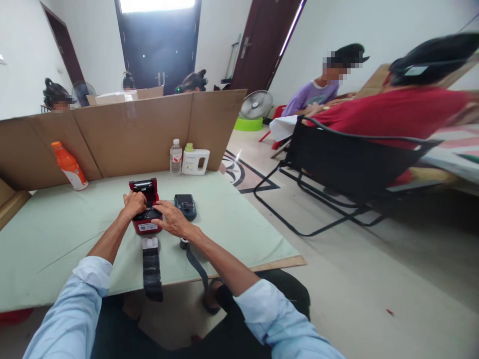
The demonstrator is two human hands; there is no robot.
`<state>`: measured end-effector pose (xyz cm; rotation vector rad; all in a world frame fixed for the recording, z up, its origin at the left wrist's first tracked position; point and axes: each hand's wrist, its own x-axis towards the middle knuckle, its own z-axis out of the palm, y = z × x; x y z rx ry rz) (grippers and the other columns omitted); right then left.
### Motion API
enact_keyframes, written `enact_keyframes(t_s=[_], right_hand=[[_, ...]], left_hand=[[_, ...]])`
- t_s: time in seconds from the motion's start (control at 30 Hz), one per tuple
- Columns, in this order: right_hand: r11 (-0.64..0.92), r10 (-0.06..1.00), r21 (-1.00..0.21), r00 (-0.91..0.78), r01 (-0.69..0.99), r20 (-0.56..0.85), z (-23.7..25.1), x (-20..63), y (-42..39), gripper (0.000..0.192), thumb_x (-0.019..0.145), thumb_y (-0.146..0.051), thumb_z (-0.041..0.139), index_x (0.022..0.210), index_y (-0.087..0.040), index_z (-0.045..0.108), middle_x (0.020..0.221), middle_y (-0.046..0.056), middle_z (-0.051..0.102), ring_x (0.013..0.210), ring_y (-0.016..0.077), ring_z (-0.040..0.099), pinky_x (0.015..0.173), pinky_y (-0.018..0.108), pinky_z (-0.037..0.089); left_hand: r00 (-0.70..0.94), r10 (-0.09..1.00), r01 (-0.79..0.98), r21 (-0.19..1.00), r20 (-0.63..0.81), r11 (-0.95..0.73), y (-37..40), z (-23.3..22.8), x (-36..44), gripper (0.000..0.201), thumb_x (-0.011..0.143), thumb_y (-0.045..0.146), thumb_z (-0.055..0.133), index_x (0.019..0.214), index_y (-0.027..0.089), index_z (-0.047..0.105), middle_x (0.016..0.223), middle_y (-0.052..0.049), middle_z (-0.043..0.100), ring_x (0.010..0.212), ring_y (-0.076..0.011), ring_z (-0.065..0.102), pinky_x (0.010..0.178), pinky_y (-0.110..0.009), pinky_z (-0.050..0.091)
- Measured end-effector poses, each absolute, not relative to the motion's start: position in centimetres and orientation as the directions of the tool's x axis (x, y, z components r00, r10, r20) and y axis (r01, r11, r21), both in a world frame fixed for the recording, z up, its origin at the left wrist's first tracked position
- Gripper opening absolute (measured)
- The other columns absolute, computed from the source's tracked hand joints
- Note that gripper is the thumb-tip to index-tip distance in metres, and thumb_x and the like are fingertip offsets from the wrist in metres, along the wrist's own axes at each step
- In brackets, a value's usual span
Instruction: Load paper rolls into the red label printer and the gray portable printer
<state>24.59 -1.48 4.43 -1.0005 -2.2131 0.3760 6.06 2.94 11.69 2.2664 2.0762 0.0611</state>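
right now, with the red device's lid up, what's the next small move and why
Probably steady the red device with the right hand while the left hand works inside: the lid stands raised, the left hand is at the opening, and the right is at its side.

Printer [147, 227] on table [247, 229], second device [185, 205] right, jug [192, 163] behind

White walls [92, 45] flank dark double doors [159, 47] — bright pane [157, 5] above.
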Motion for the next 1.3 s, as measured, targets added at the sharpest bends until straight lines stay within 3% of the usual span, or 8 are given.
enact_keyframes(t_s=[0.2,0.47,0.6,0.77,0.93,1.0,1.13,1.3], right_hand=[[0.683,0.73,-0.496,-0.485,0.537,0.481,4.5,24.7,-1.6,0.047,0.09,-0.034,0.076,0.133,-0.017,0.068,0.143,0.019,0.061,0.138,0.0316,0.056,0.117,0.052,0.045],[0.673,0.739,-0.516,-0.473,0.53,0.479,4.4,24.8,-1.7,0.048,0.089,-0.033,0.076,0.134,-0.016,0.067,0.143,0.019,0.061,0.137,0.0312,0.056,0.117,0.051,0.045],[0.661,0.75,-0.545,-0.451,0.515,0.483,4.4,25.4,-1.6,0.05,0.089,-0.031,0.077,0.134,-0.015,0.065,0.142,0.02,0.062,0.137,0.0306,0.056,0.116,0.049,0.045],[0.653,0.755,-0.616,-0.432,0.44,0.493,5.1,25.6,-1.0,0.052,0.092,-0.03,0.071,0.141,-0.017,0.059,0.135,0.016,0.065,0.124,0.0268,0.062,0.108,0.045,0.05],[0.558,0.825,-0.716,-0.375,0.42,0.424,6.5,24.6,0.1,0.065,0.087,-0.03,0.075,0.148,-0.019,0.055,0.135,0.013,0.067,0.111,0.0242,0.067,0.101,0.041,0.052],[0.567,0.82,-0.707,-0.371,0.423,0.435,7.2,24.2,0.5,0.057,0.084,-0.026,0.077,0.139,-0.02,0.064,0.13,0.011,0.07,0.11,0.0243,0.067,0.101,0.04,0.051],[0.616,0.779,-0.683,-0.434,0.392,0.453,8.7,23.5,0.6,0.022,0.088,-0.02,0.069,0.107,-0.023,0.081,0.106,0.005,0.078,0.095,0.02,0.07,0.089,0.031,0.052],[0.597,0.783,-0.741,-0.424,0.307,0.455,10.7,22.6,1.3,0.019,0.092,-0.023,0.063,0.088,-0.018,0.081,0.082,0.0,0.074,0.076,0.0149,0.064,0.07,0.024,0.044]], left_hand=[[0.068,0.998,0.997,0.031,-0.011,-0.068,3.1,11.7,7.0,0.015,0.075,0.017,0.069,0.084,0.022,0.081,0.099,-0.015,0.079,0.125,-0.0377,0.054,0.106,-0.054,0.035],[0.066,0.997,0.996,0.066,0.026,-0.067,2.6,12.1,6.6,0.017,0.076,0.021,0.068,0.086,0.023,0.081,0.1,-0.012,0.079,0.119,-0.0362,0.058,0.104,-0.053,0.04],[0.109,0.989,0.985,0.122,0.096,-0.12,0.8,11.9,5.6,0.023,0.084,0.024,0.062,0.096,0.027,0.081,0.114,-0.008,0.079,0.126,-0.0349,0.058,0.105,-0.052,0.042],[0.118,0.937,0.893,0.377,0.33,-0.246,-1.5,11.0,4.5,0.023,0.086,0.021,0.056,0.095,0.026,0.077,0.108,-0.005,0.079,0.105,-0.0256,0.07,0.101,-0.039,0.05],[0.184,0.88,0.607,0.654,0.438,-0.452,-2.4,11.1,3.9,0.031,0.079,0.023,0.063,0.109,0.021,0.068,0.096,-0.004,0.076,0.09,-0.0206,0.072,0.092,-0.035,0.056],[0.192,0.87,0.515,0.708,0.454,-0.484,-2.5,11.4,3.9,0.037,0.078,0.025,0.063,0.114,0.02,0.065,0.088,-0.002,0.075,0.085,-0.0197,0.072,0.088,-0.036,0.057],[0.193,0.875,0.431,0.763,0.444,-0.482,-2.1,11.7,3.6,0.04,0.076,0.027,0.066,0.115,0.018,0.063,0.088,-0.004,0.075,0.085,-0.0196,0.072,0.084,-0.035,0.057],[0.228,0.924,0.502,0.776,0.306,-0.381,-1.1,11.3,2.4,0.045,0.067,0.029,0.075,0.11,0.016,0.07,0.103,-0.008,0.077,0.097,-0.0244,0.072,0.084,-0.034,0.058]])
